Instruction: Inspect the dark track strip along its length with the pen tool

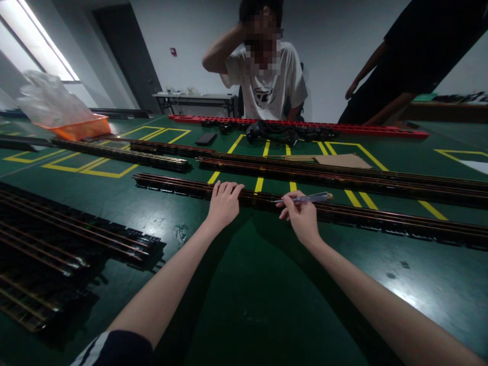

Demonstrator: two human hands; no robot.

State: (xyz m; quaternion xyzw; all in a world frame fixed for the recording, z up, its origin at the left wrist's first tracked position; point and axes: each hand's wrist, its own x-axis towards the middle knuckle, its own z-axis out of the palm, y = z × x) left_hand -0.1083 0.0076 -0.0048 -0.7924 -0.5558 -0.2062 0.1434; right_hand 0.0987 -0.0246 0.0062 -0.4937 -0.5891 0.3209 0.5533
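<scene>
A long black rail [183, 186] with copper-coloured strips runs across the green table in front of me. My left hand [224, 206] lies over this rail left of centre, palm down, its fingers slightly spread on top. Between the fingers of my right hand [303, 218] is a small screwdriver [314, 197] with a clear, purplish handle. Its thin shaft points left over the rail, and the handle end sticks out to the right. Whether the tip touches the rail I cannot tell.
More black rails [68, 229] lie grouped at the left, and others [343, 178] stretch behind the one at my hands. An orange bin [82, 128] holds clear plastic bags. Cardboard [343, 161] and a red rail [381, 131] lie farther back. Two people are across the table.
</scene>
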